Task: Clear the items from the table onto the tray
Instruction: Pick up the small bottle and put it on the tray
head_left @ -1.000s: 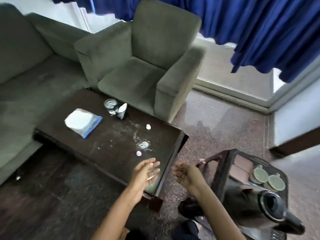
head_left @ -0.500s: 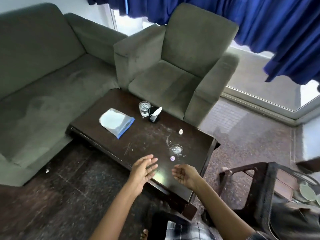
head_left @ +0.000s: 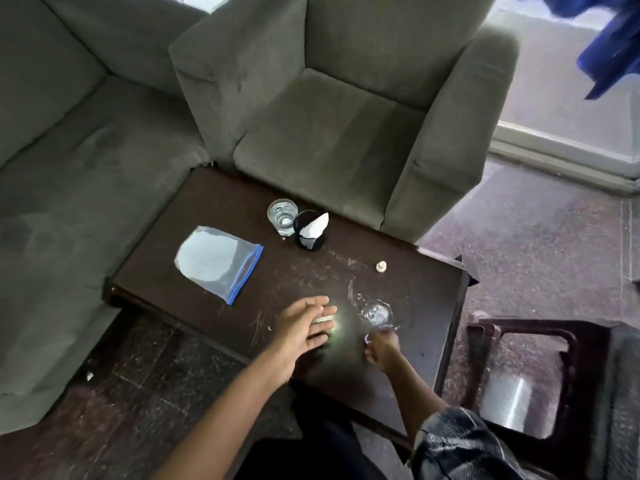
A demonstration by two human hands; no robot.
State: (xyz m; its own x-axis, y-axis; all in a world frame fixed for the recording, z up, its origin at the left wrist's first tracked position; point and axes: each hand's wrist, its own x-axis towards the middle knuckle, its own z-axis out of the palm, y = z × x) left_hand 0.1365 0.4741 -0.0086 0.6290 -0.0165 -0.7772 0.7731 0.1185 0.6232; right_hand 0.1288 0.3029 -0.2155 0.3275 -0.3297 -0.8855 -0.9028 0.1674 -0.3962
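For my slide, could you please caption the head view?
Head view: right hand pinches a small purple item on the table, left hand open beside it; glass, cup and bag not yet cleared.

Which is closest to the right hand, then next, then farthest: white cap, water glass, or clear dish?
1. clear dish, just beyond the right hand.
2. white cap, farther back, mid-table.
3. water glass, far side, beside the black cup.

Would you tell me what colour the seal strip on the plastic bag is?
The seal strip is blue; head view.
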